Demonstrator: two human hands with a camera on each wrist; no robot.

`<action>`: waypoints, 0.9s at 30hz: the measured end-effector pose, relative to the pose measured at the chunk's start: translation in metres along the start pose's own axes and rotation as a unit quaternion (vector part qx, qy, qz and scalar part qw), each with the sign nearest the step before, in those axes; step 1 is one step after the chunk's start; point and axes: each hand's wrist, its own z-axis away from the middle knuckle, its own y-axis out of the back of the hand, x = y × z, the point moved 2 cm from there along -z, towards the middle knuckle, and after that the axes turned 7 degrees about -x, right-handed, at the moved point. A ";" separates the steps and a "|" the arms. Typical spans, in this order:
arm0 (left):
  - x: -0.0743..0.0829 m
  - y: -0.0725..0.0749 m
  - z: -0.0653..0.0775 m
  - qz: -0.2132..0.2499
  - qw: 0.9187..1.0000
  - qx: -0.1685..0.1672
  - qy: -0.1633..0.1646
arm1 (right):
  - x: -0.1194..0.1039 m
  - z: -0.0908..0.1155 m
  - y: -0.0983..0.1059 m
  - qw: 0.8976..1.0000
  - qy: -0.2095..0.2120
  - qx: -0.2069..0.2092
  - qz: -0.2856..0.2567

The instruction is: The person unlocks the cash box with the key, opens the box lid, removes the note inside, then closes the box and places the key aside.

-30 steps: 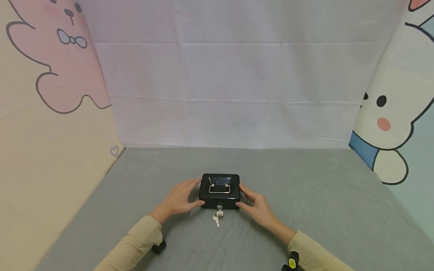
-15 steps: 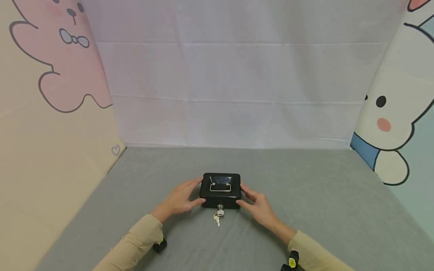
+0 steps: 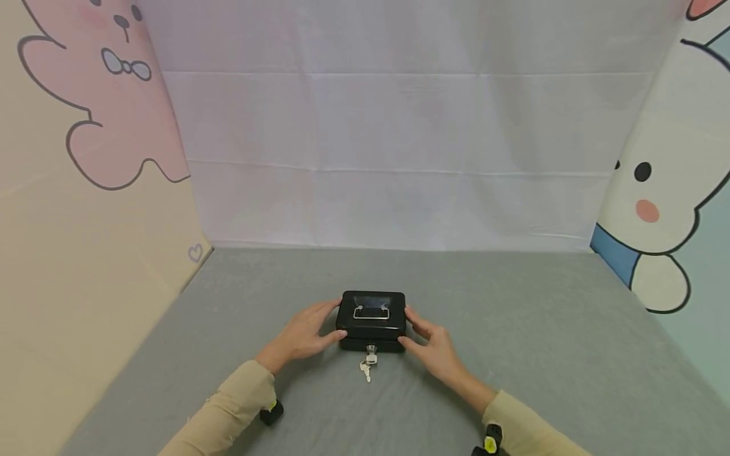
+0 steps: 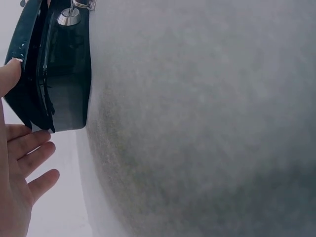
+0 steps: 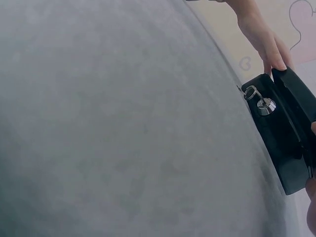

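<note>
A black metal cash box (image 3: pixel 356 346) sits on the grey cloth with its lock facing me. Its lid (image 4: pixel 24 37) is raised a little at the front, and a dark gap shows beneath it in both wrist views. My left hand (image 3: pixel 299 332) holds the lid at its left end, thumb on the front edge and fingers at the side. At the opposite end my right hand (image 3: pixel 433 348) grips the lid likewise, mostly cropped out of the right wrist view. A wire handle (image 3: pixel 372 316) lies on the lid. Keys (image 3: pixel 365 370) hang from the silver lock (image 5: pixel 266 106).
Grey cloth (image 3: pixel 513 329) covers the table around the box. A white curtain (image 3: pixel 388 126) stands behind it. Printed cartoon panels, a cream one (image 3: pixel 114 253) at left and a pale blue one (image 3: pixel 701 304) at right, flank the table.
The front of the lid has lifted slightly off the box, and a gap now shows. The left thumb has risen slightly with it; the right hand has barely moved.
</note>
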 end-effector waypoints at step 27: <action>0.013 0.001 -0.007 0.011 0.968 0.249 -0.040 | -0.023 -0.022 -0.001 0.983 -0.112 0.128 -0.071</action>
